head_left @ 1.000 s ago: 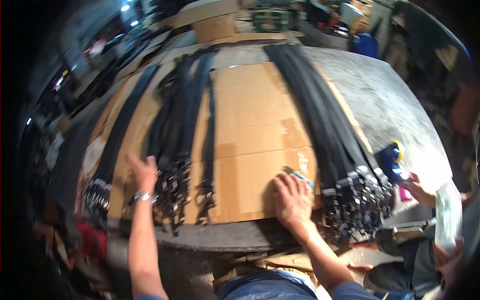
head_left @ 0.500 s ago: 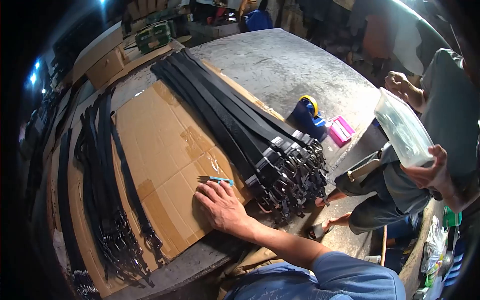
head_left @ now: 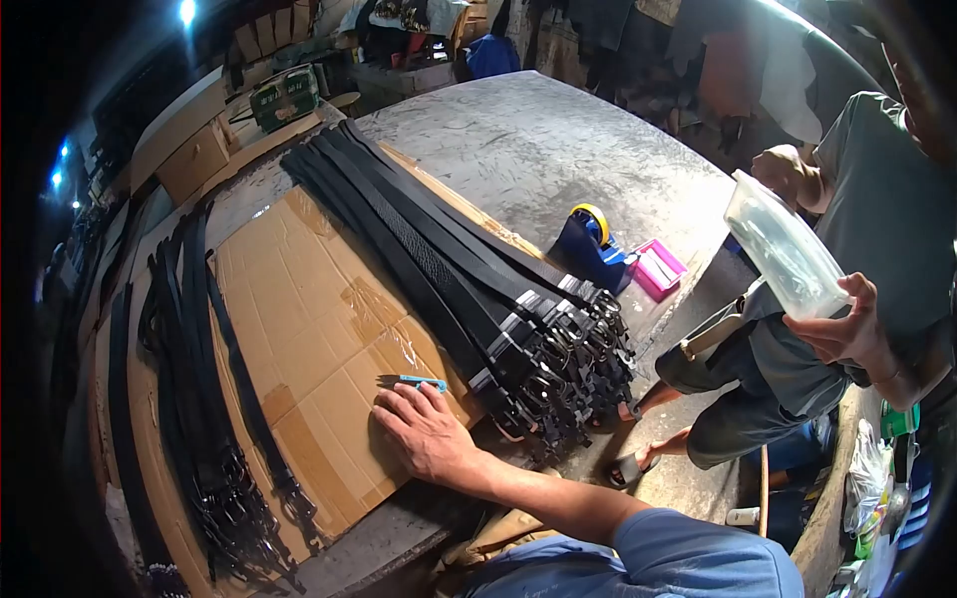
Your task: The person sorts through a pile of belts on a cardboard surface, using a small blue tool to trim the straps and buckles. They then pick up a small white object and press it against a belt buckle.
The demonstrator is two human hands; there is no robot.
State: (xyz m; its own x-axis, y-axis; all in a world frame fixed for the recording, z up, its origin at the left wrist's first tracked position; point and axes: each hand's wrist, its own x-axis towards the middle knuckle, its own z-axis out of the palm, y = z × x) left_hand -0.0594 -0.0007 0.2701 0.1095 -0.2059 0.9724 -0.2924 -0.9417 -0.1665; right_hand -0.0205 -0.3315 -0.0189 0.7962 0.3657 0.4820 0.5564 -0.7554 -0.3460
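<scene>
My right hand (head_left: 429, 439) lies palm down on the brown cardboard (head_left: 299, 339), fingers slightly apart. Its fingertips touch or lie just beside a small blue-handled tool (head_left: 414, 382) with dark points. Right of the hand, a thick bundle of black straps (head_left: 419, 249) runs diagonally, its metal buckles (head_left: 558, 369) heaped at the near end. More black straps with buckles (head_left: 184, 369) lie on the cardboard to the left. My left hand is not in view.
A tape dispenser (head_left: 590, 244) and a pink tray (head_left: 658, 269) sit on the grey table (head_left: 498, 130). At the right, a co-worker (head_left: 877, 199) holds a translucent plastic container (head_left: 783, 244). Cardboard boxes (head_left: 189, 149) stand at the back left.
The camera view has shifted slightly, so the table and straps appear farther left. My right hand stays on the cardboard by the blue-handled tool. The co-worker still holds the container.
</scene>
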